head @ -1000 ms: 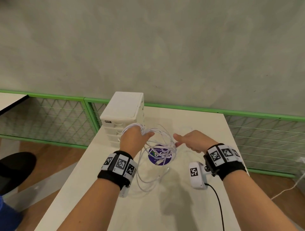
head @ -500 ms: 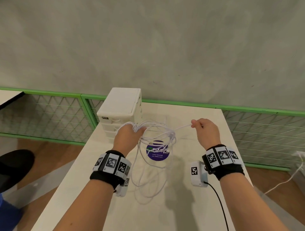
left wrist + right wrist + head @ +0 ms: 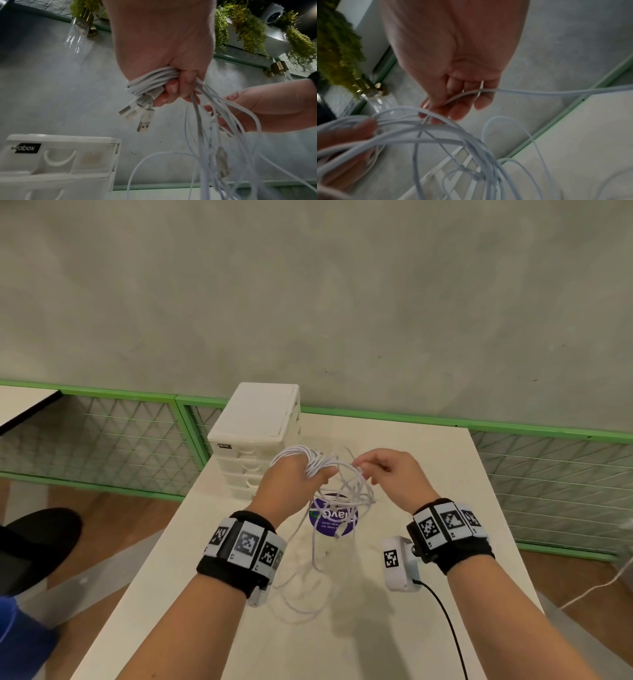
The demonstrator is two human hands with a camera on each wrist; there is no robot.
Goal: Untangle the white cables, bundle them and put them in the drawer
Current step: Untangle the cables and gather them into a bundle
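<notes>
The left hand is clenching a coil of white cables – the right hand is pinching one strand beside the drawer unit.

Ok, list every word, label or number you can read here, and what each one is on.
"abox": black label on the white drawer unit; letters before it blurred.
Purple round sticker on the table: upside-down white text, too blurred.
Wristband markers: square patterns, no words.
</notes>
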